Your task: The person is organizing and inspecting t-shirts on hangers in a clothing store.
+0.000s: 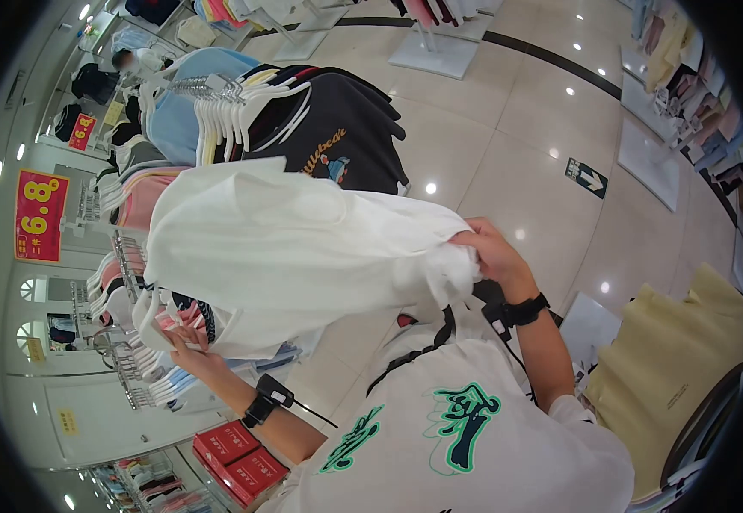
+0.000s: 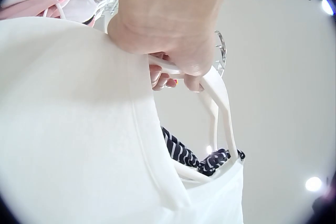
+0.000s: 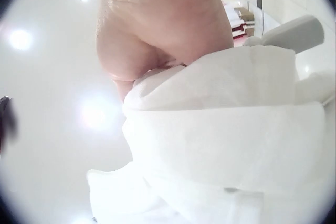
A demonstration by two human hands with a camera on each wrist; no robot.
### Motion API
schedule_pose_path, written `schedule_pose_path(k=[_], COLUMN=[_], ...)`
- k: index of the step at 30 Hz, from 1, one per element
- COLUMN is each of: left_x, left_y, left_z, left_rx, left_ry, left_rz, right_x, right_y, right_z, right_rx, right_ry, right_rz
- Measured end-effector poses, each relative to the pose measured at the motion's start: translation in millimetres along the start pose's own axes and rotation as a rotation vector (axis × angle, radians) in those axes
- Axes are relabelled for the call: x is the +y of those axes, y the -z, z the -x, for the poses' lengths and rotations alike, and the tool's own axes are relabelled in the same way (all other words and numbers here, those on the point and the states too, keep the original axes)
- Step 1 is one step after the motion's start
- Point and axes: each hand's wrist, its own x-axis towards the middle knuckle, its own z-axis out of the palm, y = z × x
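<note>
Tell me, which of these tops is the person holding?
The white top: the left hand grips its hanger, the right hand bunches its fabric. The navy top and light-blue top hang untouched.

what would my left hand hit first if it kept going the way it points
Likely the packed row of pink and white clothes on white hangers, right beyond the left hand gripping a white plastic hanger; depth unclear.
</note>
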Motion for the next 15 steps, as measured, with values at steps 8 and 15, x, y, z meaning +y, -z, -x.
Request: schedule_pose_path(k=[8,15], left_x=[-2.6,-7.5], left_y=[-10.5,-14.6], left_z=[8.8,23.7], left_rx=[0.015,-0.074], left_ry=[-0.005,-0.013], left_rz=[0.002,-0.014], right_x=[-1.8,6.6], right_y=[-80.8,-98.7], right_z=[2.0,-15.6], right_rx=[-0.212,-0.266], right_ry=[-0.049,0.056], right_rz=[-0.392,-0.522])
